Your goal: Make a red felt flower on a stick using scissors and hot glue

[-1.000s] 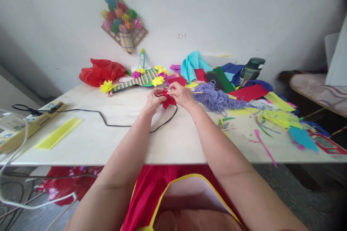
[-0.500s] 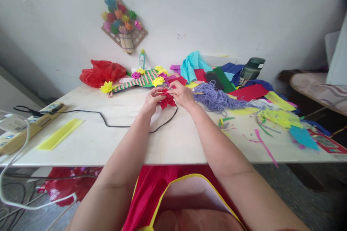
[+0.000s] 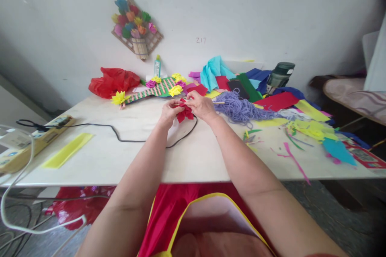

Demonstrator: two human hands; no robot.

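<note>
A red paper flower (image 3: 184,115) with pointed petals is held above the table between my two hands. My left hand (image 3: 170,112) is closed on its left side, pinching the red petals. From the right, my right hand (image 3: 201,106) has its fingers closed round a thin wooden stick (image 3: 219,103), whose right end juts out past the hand. The stick's other end is hidden by the fingers and petals. Just behind the hands lies a green fan-shaped piece with pale strips (image 3: 150,91), trimmed with yellow flowers (image 3: 175,90) and purple ones.
Purple yarn (image 3: 238,108) and coloured paper sheets (image 3: 276,101) lie to the right, with a dark bottle (image 3: 280,76) behind. A black cable (image 3: 129,141) crosses the table from the power strip (image 3: 36,144). Yellow paper (image 3: 68,150) lies at left. A glue bottle (image 3: 157,66) stands by the wall.
The stick no longer shows on the left of the flower; only its right end remains visible. The fingers have shifted slightly around the red petals. Both hands stay in nearly the same place.
</note>
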